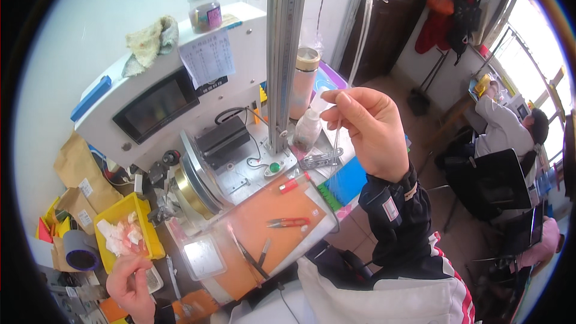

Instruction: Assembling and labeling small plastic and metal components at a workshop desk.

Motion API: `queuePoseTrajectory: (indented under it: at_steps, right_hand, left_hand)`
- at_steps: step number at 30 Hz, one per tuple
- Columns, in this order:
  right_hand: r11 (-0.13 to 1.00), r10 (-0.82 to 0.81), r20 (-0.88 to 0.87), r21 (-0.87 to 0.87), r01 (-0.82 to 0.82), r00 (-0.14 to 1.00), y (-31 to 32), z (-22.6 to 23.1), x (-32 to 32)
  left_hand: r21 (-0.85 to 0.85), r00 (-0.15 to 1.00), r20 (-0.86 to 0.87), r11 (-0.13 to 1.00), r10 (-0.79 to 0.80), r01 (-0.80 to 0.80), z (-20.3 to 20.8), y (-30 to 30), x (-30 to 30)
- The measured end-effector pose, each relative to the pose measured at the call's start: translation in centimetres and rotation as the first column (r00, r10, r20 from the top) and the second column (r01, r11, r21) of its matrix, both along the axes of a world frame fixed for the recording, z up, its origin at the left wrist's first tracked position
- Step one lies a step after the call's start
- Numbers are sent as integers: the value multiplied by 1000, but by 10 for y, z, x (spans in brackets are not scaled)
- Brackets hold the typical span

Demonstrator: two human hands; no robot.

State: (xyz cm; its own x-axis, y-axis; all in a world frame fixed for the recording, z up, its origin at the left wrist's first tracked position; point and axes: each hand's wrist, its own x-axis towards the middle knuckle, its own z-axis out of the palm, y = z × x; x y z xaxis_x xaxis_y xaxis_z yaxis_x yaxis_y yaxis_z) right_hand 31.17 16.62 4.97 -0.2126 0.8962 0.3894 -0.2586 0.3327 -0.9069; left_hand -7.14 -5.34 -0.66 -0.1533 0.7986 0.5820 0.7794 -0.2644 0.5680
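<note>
My right hand point(373, 129) is raised right of the metal upright, its thumb and forefinger pinched together. Long white strands point(362, 36) hang from above into this hand, and a thin end shows below it. A small white scrap point(319, 103) is at the fingertips; whether it is held too is unclear. Just behind stands a whitish squeeze bottle point(308, 130). At the lower left, my left hand point(131, 287) has its fingers curled and thumb against forefinger; anything between them is too small to see. Beside it sits a yellow bin point(148, 228) with crumpled white tissue point(120, 235).
A white machine with a dark screen point(157, 105) stands behind a metal column point(282, 54). An orange mat point(252, 216) carries red-handled snips point(288, 222), tweezers point(264, 252) and a clear box point(203, 258). A pink tumbler point(304, 81) is behind. Another person point(504, 123) sits at the right.
</note>
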Motion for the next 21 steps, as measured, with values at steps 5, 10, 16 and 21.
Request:
queuePoseTrajectory:
  at_steps: [5,10,16,21]
  right_hand:
    - [997,53,20,-56,-52,998,-17,9,-15]
    - [998,36,-4,53,-35,999,-23,17,-30]
    - [997,-20,-49,71,23,999,-27,17,-38]
    - [995,-13,-30,99,16,999,-28,15,-34]
  left_hand:
    - [-91,879,374,931,-296,352,35,41,72]
    - [-125,691,658,861,-299,492,42,79,131]
    - [-196,464,857,689,-225,697,29,95,164]
    - [-205,438,848,576,-300,791,21,99,175]
